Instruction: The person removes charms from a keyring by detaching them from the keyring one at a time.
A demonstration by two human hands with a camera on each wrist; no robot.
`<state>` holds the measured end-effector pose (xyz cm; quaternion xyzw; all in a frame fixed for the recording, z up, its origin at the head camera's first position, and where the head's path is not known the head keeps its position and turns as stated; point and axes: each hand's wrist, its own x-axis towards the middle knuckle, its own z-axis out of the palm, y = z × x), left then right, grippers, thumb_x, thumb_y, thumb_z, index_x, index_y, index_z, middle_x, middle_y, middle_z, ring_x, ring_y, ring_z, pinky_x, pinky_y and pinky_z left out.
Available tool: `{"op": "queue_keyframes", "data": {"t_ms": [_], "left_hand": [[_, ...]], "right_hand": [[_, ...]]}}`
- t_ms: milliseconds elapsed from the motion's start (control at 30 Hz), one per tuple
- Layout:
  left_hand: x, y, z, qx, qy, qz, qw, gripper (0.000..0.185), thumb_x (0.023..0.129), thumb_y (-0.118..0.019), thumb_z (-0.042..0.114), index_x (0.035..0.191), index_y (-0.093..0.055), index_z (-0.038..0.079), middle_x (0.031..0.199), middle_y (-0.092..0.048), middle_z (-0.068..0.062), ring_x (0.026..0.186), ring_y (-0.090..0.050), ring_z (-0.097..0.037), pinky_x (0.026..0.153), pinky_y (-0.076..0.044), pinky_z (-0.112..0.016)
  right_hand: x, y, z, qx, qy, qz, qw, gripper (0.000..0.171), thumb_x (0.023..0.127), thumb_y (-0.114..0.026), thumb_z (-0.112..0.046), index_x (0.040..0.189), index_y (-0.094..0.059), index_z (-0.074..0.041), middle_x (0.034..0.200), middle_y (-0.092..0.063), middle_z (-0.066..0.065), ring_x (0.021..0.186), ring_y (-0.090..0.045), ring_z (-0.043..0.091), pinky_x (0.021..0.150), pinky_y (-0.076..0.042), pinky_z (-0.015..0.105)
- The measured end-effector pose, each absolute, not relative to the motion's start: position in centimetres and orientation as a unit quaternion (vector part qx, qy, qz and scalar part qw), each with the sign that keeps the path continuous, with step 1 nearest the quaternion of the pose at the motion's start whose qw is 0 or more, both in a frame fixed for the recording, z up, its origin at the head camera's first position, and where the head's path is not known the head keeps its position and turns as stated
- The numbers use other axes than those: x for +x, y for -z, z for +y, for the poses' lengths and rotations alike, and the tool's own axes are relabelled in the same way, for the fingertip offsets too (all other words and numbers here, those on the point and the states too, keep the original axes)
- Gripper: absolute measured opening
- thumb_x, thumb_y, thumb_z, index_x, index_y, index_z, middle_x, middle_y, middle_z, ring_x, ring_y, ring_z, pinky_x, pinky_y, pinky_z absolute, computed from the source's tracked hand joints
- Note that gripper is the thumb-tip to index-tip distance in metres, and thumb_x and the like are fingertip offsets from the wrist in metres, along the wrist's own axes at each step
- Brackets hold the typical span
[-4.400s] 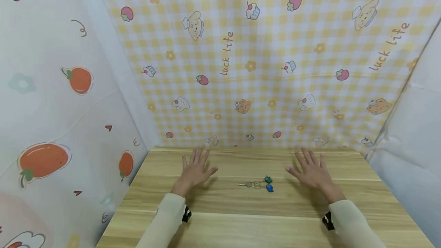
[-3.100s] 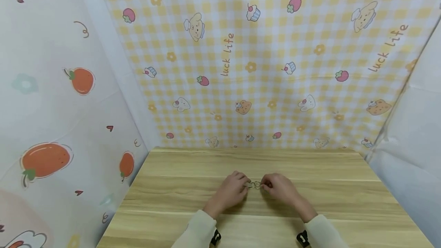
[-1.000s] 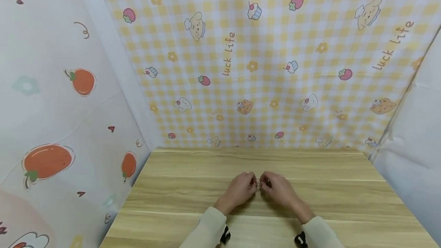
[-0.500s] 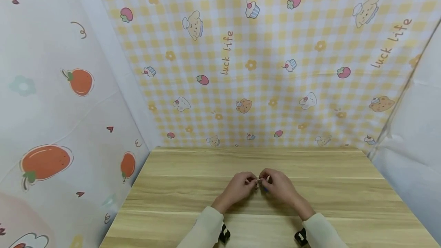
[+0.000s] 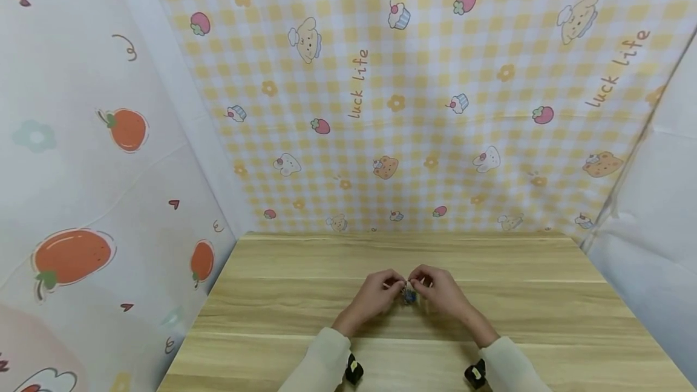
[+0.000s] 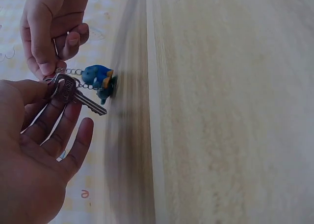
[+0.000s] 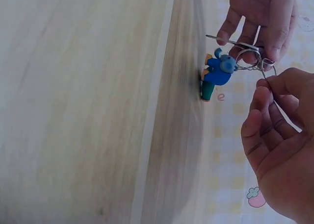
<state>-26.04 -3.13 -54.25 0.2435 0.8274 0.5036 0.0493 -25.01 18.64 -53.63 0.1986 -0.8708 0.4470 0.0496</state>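
Note:
My left hand (image 5: 377, 293) pinches the rings by a silver key (image 6: 65, 89), whose toothed blade points away from the fingers in the left wrist view. Facing it, my right hand (image 5: 441, 294) pinches a thin metal ring (image 7: 267, 66) between thumb and forefinger. Between the hands dangle two small figure charms on short chains (image 6: 74, 71): a blue one with orange feet (image 7: 218, 76) and a green one (image 7: 208, 90) partly behind it. The linked rings bunch at the fingertips, which hide part of them.
The hands work above a wood-grain table (image 5: 348, 259). A yellow checked cloth (image 5: 397, 138) hangs behind its far edge. On the left stands a white printed cloth (image 5: 163, 168), on the right a plain white one (image 5: 648, 222).
Flat hands beside the keychain on the table came together and took hold of it. The keychain is now lifted, the charms hanging below the fingers, where the right hand had hidden them.

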Motion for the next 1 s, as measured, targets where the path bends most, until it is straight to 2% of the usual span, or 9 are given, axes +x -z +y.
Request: {"op": "queue_keyframes", "data": {"t_ms": [200,400,567,733,833,1000], "left_hand": [[-26.2,54.4,-3.1,0.247,-0.509,0.823,0.041,0.017,0.109,-0.062,0.021,0.110,-0.077,0.012,0.103,-0.077,0.000,0.091,-0.068,-0.003,0.084,-0.057,-0.023],[-26.2,54.1,-3.2,0.261,-0.481,0.836,0.030,0.013,0.108,-0.064,0.017,0.106,-0.076,0.012,0.099,-0.076,0.001,0.088,-0.066,0.000,0.083,-0.058,-0.022],[-26.0,53.9,-3.2,0.265,-0.476,0.838,0.036,0.014,0.108,-0.064,0.017,0.108,-0.076,0.011,0.100,-0.076,0.001,0.088,-0.065,0.000,0.083,-0.057,-0.021],[-25.8,53.9,-3.2,0.259,-0.485,0.834,0.044,0.015,0.109,-0.063,0.020,0.110,-0.076,0.011,0.101,-0.076,0.002,0.089,-0.066,0.000,0.084,-0.057,-0.021],[-25.8,54.0,-3.2,0.255,-0.488,0.833,0.046,0.015,0.109,-0.064,0.021,0.109,-0.076,0.012,0.101,-0.076,0.002,0.089,-0.066,-0.001,0.083,-0.057,-0.022],[-25.9,54.0,-3.1,0.249,-0.492,0.833,0.040,0.016,0.109,-0.063,0.022,0.108,-0.076,0.012,0.101,-0.076,0.002,0.090,-0.067,-0.002,0.084,-0.057,-0.022]], "right_hand": [[-24.9,53.4,18.5,0.196,-0.471,-0.859,0.042,0.004,0.104,-0.068,-0.008,0.105,-0.072,-0.008,0.091,-0.071,0.006,0.068,-0.060,0.011,0.057,-0.052,0.024],[-25.1,53.2,18.1,0.218,-0.447,-0.866,0.048,0.008,0.102,-0.069,-0.005,0.106,-0.072,-0.011,0.088,-0.066,-0.001,0.070,-0.054,0.005,0.061,-0.048,0.024],[-25.1,53.3,18.0,0.209,-0.439,-0.873,0.046,0.009,0.102,-0.067,-0.005,0.100,-0.073,-0.012,0.087,-0.069,-0.003,0.070,-0.054,0.002,0.061,-0.048,0.022],[-24.9,53.2,18.1,0.177,-0.481,-0.859,0.003,0.007,0.106,-0.064,-0.010,0.104,-0.070,-0.007,0.088,-0.070,0.011,0.065,-0.053,0.005,0.057,-0.046,0.023],[-24.8,52.9,18.3,0.147,-0.527,-0.837,-0.036,0.012,0.108,-0.061,-0.012,0.109,-0.067,-0.002,0.091,-0.070,0.021,0.059,-0.050,0.007,0.053,-0.043,0.024],[-24.8,52.5,18.5,0.139,-0.566,-0.810,-0.070,0.018,0.110,-0.056,-0.011,0.115,-0.062,0.005,0.094,-0.070,0.026,0.056,-0.047,0.008,0.050,-0.041,0.024]]}}
